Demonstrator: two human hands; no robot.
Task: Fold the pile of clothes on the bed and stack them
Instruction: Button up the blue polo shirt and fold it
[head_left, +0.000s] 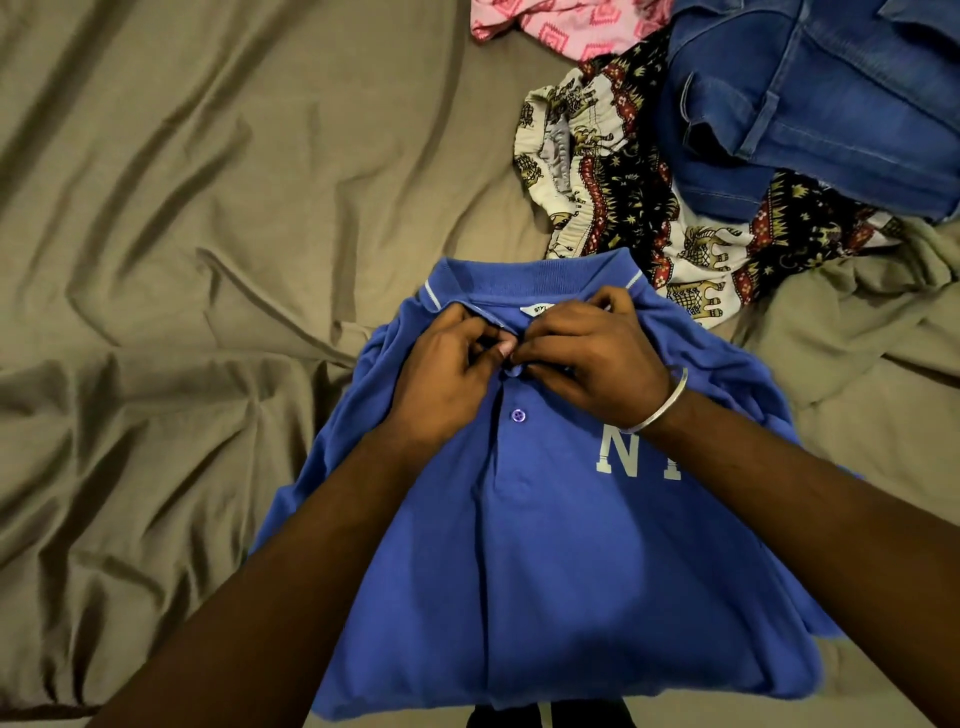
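A: What is the bed looking like?

B: A wrinkled olive-khaki bed sheet (182, 260) is covering the whole surface, with deep creases running across the left side and a bunched ridge on the right. Nothing of the room beyond it is showing.

A: And where is the shirt lying?

B: The blue cotton polo shirt with white letters on the chest (519, 545) is lying front-up on the sheet in the near middle, its ribbed collar pointing to the far side. One round blue button (518, 414) is showing on the placket below the hands.

A: What are the hands doing?

B: The left hand (447, 379) and the right hand (592, 364) are meeting at the top of the placket just under the collar, fingers curled, each pinching the shirt fabric there. A thin silver metal bangle (662, 402) is sitting on the right wrist.

A: And the rest of the pile?

B: It is lying far right. A patterned cream, black and red garment with elephant prints (623, 197) is sprawling just beyond the collar, a pair of folded blue denim jeans (810, 104) is resting on top of it, and a pink cloth with a white diamond pattern (561, 21) is crumpling at the far edge.
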